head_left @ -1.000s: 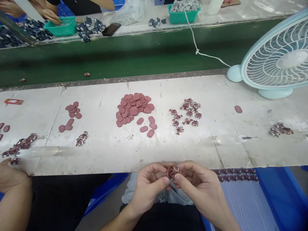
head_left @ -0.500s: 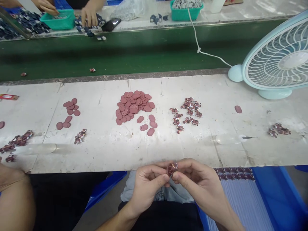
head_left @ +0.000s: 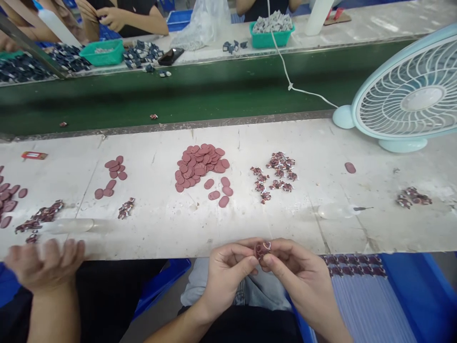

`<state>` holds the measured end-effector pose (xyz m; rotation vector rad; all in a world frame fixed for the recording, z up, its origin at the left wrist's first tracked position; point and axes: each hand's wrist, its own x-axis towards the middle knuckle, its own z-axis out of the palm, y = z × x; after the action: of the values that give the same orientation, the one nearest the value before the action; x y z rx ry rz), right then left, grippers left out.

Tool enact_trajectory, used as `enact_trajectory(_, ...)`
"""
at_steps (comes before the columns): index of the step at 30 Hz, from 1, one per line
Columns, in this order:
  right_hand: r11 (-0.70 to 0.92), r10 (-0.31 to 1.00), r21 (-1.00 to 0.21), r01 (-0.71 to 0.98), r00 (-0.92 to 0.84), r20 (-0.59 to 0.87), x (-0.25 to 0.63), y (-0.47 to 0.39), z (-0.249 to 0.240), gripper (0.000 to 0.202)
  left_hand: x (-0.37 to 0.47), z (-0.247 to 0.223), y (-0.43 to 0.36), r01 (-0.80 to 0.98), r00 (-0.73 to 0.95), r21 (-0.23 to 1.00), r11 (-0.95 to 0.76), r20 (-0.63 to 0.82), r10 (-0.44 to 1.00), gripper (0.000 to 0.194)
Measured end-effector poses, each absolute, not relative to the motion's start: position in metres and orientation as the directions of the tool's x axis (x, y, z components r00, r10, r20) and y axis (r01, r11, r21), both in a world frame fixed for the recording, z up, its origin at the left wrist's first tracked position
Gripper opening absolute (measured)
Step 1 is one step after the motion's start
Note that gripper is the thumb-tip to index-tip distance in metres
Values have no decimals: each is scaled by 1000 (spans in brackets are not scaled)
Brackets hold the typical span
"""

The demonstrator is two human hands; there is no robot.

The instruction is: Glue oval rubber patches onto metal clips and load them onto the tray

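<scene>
At the table's front edge, a small reddish-brown piece with a white-edged part is pinched between both hands. My left hand grips its left side with thumb and fingertips. From the other side, my right hand closes thumb and fingers on the white-edged end. The fingers partly cover the piece, so its full shape is hidden. Beyond the hands lie a heap of oval reddish-brown discs and, to its right, a cluster of small brown-and-white figure pieces.
A clear bottle with a thin dark tip lies at right, before a pale blue fan. A blue tray with rows of brown pieces stands below the table edge. A neighbour's hand is at left; other people sit opposite.
The camera view has shifted slightly, and both my hands keep the same pinch on the piece. At left, the neighbour's hand has come into view over the table edge.
</scene>
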<state>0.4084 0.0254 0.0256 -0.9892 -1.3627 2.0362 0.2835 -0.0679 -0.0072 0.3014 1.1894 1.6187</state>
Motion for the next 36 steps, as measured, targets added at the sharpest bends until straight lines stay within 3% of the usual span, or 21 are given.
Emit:
enact_trajectory(5,-383,755,-921,-70,-599,-268,410,26,29,11,287,-5,-63,-557,-402,828,71,-344,849,12)
enact_trajectory(10,-473,752,-873,-119,-571,-329,423,27,18,11,279,0,-63,-435,-392,900,30,-219,893,16)
enact_trajectory(12,-505,763,-847,-167,-546,-347,432,27,11,12,262,5,-58,-230,-430,973,33,-132,893,21)
enact_trajectory(14,-516,775,-835,-194,-521,-358,442,28,7,13,236,12,-49,145,-477,988,49,27,879,23)
enact_trajectory(16,-508,791,-838,-201,-494,-361,450,28,6,14,208,16,-35,590,-434,801,99,210,876,31)
enact_trajectory(19,-475,819,-859,-194,-456,-349,458,28,9,16,180,12,-18,879,-253,448,161,154,955,58)
enact_trajectory(22,-433,847,-886,-168,-411,-336,464,25,15,20,176,3,-14,951,-126,289,106,50,991,67)
enact_trajectory(25,-369,893,-923,-108,-317,-320,483,23,13,22,185,-5,-25,973,-76,222,60,62,995,62)
enact_trajectory(31,-287,950,-937,200,186,-251,590,19,-40,36,198,-9,-56,967,-5,255,-25,116,993,57)
enact_trajectory(36,-365,924,-844,393,264,-277,663,7,-106,39,206,-3,-71,957,9,287,-43,119,993,53)
